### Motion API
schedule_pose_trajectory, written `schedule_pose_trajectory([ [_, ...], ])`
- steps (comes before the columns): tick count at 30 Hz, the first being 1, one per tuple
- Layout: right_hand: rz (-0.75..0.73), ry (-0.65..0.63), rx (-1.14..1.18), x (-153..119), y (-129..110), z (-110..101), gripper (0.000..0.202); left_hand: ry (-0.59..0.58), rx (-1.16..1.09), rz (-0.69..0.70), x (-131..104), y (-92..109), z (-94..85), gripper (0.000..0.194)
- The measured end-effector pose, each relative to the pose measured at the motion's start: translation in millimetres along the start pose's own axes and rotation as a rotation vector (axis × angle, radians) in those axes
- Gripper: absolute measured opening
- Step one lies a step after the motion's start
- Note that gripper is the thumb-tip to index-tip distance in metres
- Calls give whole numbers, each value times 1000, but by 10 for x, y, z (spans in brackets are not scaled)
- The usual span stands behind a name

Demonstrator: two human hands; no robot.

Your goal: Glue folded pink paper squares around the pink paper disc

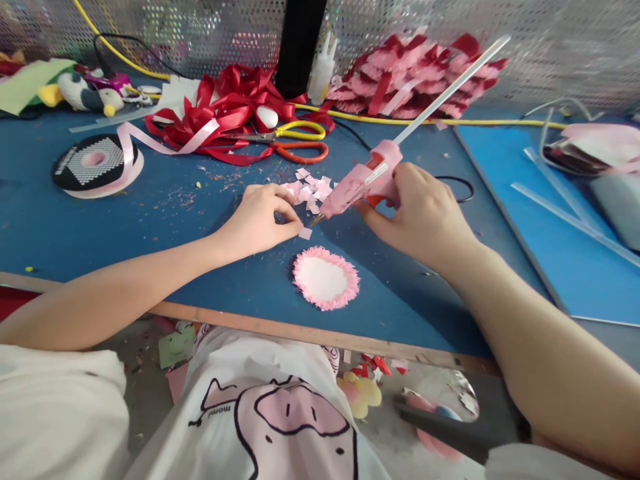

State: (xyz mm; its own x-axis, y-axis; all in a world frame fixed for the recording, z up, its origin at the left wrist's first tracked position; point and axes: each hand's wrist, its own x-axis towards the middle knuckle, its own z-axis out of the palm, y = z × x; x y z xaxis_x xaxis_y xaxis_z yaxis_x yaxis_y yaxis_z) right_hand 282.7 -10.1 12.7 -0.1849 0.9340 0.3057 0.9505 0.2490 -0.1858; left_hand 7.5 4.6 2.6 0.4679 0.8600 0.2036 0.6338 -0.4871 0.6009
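My right hand [427,210] is wrapped around a pink hot glue gun [357,187], which has a long clear glue stick [453,90] rising from its back end. The gun's metal nozzle points down and left, close to the fingers of my left hand [263,223]. Thumb and forefinger of that hand pinch a small pale pink square [305,233] just above the table. Behind the fingertips lies a loose pile of similar pink squares [313,189]. Nearer to me, a white oval disc [323,279] with a frilly pink edging [345,257] rests flat on the blue tabletop.
Scissors [300,130] with yellow and orange handles lie by a heap of red ribbon [225,100]. At left is a ribbon spool [95,163]. Pink fringed pieces [395,73] are piled at the back. A blue board [530,200] with clear glue sticks covers the right.
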Motion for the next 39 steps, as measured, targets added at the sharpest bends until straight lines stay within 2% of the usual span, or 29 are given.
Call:
schedule_pose_trajectory([
  [3, -80, 11, 4, -25, -9, 29, 37, 3, 9, 5, -3, 7, 7, 3],
  [12, -151, 54, -1, -17, 87, 139, 30, 31, 56, 6, -63, 106, 14, 5],
  [32, -171, 31, -23, -16, 35, 54, 26, 21, 76, 8, -51, 89, 13, 6],
  [39, -169, 43, -71, -19, 38, 55, 15, 13, 67, 5, -54, 90, 16, 6],
])
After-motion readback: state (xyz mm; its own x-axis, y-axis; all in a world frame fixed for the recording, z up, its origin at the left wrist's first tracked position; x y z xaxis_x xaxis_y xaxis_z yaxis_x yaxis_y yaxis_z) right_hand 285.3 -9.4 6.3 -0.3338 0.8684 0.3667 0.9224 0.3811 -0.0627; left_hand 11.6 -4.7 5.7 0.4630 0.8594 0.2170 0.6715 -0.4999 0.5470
